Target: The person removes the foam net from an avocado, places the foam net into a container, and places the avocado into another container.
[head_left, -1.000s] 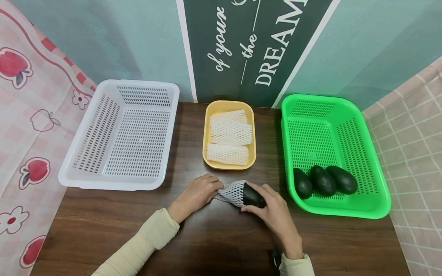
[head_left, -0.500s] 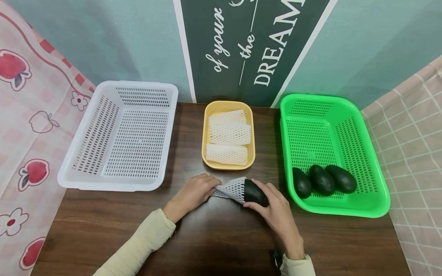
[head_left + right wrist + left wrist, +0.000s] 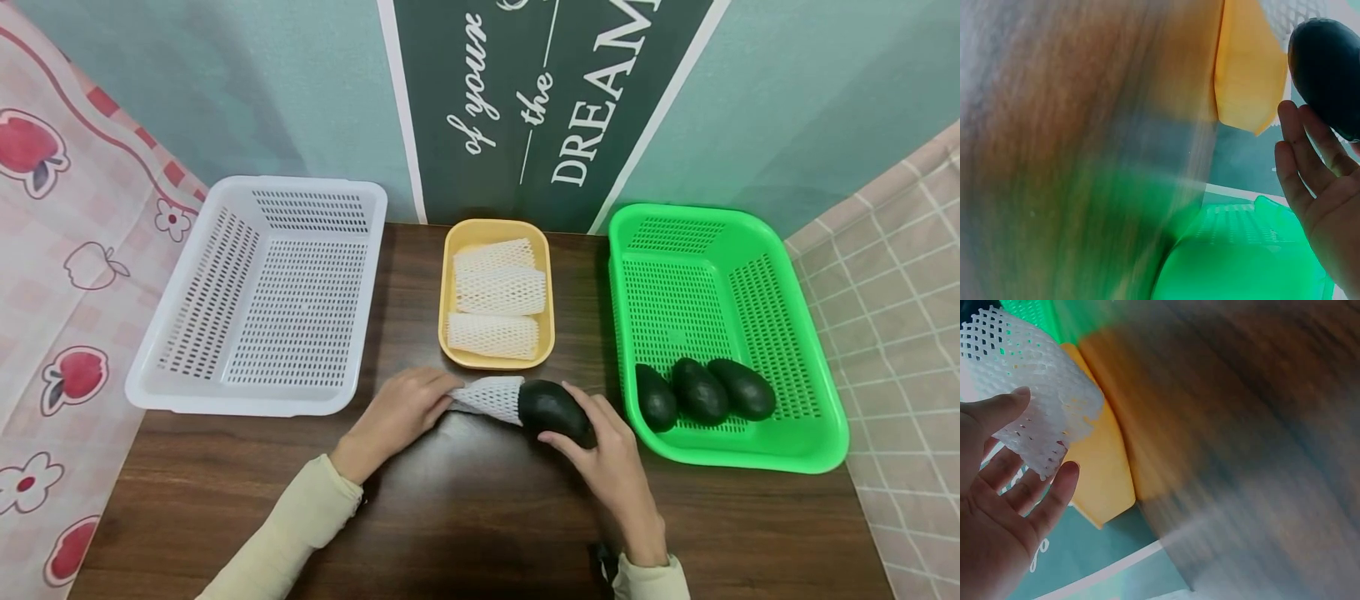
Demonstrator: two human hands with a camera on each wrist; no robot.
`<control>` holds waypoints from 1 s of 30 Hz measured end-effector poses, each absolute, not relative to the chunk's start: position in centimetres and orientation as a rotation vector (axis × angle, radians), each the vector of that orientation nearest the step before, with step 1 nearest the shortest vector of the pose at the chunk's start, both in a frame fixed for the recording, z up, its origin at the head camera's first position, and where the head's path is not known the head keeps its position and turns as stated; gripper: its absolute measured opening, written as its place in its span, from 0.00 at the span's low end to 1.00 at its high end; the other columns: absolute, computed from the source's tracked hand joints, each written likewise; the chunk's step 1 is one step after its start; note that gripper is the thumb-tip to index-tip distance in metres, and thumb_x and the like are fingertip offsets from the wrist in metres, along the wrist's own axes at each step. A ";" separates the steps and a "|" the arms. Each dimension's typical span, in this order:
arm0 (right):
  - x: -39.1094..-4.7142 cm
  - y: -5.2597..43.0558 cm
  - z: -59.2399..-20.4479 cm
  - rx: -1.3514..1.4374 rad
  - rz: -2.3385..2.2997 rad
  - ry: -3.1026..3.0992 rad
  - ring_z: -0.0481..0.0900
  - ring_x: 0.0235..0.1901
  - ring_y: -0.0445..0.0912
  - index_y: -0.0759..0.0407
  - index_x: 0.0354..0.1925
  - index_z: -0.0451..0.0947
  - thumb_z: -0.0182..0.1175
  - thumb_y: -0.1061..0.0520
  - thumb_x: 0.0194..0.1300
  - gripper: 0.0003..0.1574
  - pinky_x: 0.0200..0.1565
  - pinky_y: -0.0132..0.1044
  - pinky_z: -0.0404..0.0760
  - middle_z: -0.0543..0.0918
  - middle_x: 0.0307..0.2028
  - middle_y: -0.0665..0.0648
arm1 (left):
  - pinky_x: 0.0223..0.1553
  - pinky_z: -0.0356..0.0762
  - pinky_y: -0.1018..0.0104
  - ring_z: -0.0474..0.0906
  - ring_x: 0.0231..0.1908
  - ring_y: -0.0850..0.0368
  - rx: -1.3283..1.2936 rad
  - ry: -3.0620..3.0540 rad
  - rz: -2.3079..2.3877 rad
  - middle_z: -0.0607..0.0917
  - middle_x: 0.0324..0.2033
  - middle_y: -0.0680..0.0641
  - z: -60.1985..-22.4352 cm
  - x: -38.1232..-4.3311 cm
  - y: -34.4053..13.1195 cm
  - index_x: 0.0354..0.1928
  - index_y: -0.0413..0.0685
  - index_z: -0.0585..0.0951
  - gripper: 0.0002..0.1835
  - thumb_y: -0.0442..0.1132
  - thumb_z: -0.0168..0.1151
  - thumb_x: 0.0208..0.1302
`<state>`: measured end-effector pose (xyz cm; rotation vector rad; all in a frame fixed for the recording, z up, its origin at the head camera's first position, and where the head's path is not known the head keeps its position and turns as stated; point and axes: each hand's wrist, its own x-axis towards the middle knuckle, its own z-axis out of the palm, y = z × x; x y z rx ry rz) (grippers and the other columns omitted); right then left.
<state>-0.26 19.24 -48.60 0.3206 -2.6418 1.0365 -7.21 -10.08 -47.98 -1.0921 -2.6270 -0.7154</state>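
A dark avocado (image 3: pixel 553 408) is held by my right hand (image 3: pixel 611 454), thumb on the near side and fingers over its right end. Its left end sits in the mouth of a white foam net sleeve (image 3: pixel 491 397). My left hand (image 3: pixel 405 406) pinches the narrow, gathered far end of that sleeve. In the left wrist view, the thumb (image 3: pixel 1007 409) presses on the mesh of the foam net (image 3: pixel 1035 381). The right wrist view shows the bare avocado (image 3: pixel 1329 75) against the fingers, much of it out of the sleeve.
A yellow tray (image 3: pixel 497 363) with several foam net sleeves (image 3: pixel 495 335) stands just beyond the hands. At left is a white perforated basket (image 3: pixel 243 402). The green basket (image 3: pixel 750 457) at right holds three avocados (image 3: pixel 699 392). A printed wall (image 3: pixel 337 100) closes off the back.
Both hands have drawn slightly apart, the left one leftward and away from the person. Less of the avocado is inside the sleeve, and more of its dark skin shows.
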 end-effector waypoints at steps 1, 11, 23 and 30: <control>-0.2 19.3 -48.6 0.316 1.039 -2.643 0.77 0.40 0.41 0.57 0.62 0.76 0.80 0.53 0.41 0.48 0.41 0.30 0.74 0.82 0.41 0.52 | 0.44 0.82 0.59 0.84 0.42 0.55 -1.086 -2.622 -0.708 0.88 0.40 0.52 -47.9 -7.2 -10.2 0.45 0.51 0.84 0.11 0.36 0.70 0.59; -0.1 19.8 -47.8 0.286 1.124 -2.558 0.75 0.38 0.40 0.58 0.63 0.76 0.80 0.53 0.44 0.46 0.42 0.24 0.71 0.83 0.41 0.55 | 0.37 0.80 0.59 0.82 0.35 0.54 -1.037 -2.565 -0.660 0.88 0.36 0.51 -46.6 -7.6 -10.8 0.42 0.50 0.84 0.12 0.36 0.73 0.55; -1.1 21.1 -46.4 0.266 1.087 -2.129 0.73 0.48 0.27 0.78 0.56 0.75 0.63 0.33 0.59 0.50 0.47 0.18 0.69 0.81 0.38 0.77 | 0.40 0.80 0.59 0.80 0.36 0.50 -0.937 -2.462 -0.683 0.88 0.36 0.48 -44.6 -9.2 -10.5 0.42 0.47 0.85 0.12 0.30 0.68 0.55; -1.7 23.4 -45.9 0.056 1.052 -2.133 0.75 0.47 0.27 0.66 0.60 0.77 0.71 0.43 0.58 0.40 0.46 0.19 0.68 0.83 0.45 0.74 | 0.37 0.79 0.59 0.79 0.35 0.48 -0.856 -2.459 -0.644 0.88 0.37 0.48 -43.4 -10.7 -9.5 0.43 0.46 0.85 0.12 0.29 0.64 0.57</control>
